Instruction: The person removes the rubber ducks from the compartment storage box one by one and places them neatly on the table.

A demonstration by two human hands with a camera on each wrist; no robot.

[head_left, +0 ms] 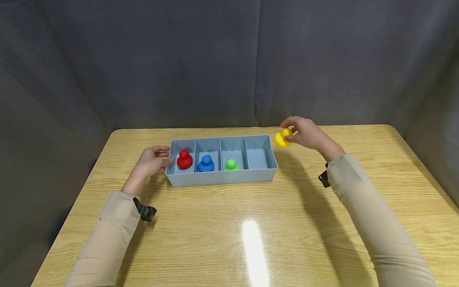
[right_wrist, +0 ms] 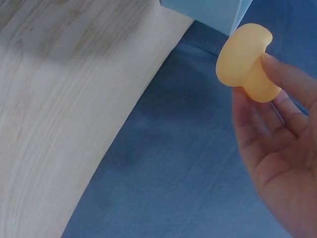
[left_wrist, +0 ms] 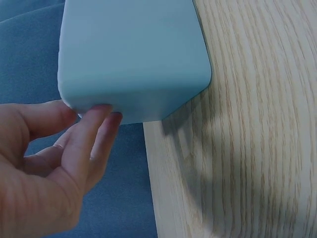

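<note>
The small yellow plastic mushroom-shaped peg (head_left: 283, 138), round cap over a stubby stem, was pinched in the curled fingertips of the right hand (head_left: 305, 133) just off the right end of the grey four-compartment plastic tray (head_left: 222, 178), while the left hand (head_left: 150, 163) touched its left end with loosely bent fingers.

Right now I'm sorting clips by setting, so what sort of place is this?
Probably a staged tabletop recording booth, not a home or shop. A bare wooden table stands closed in by plain grey fabric backdrop, and the only props are a grey divided tray and coloured pegs, one yellow peg held in the right hand.
</note>
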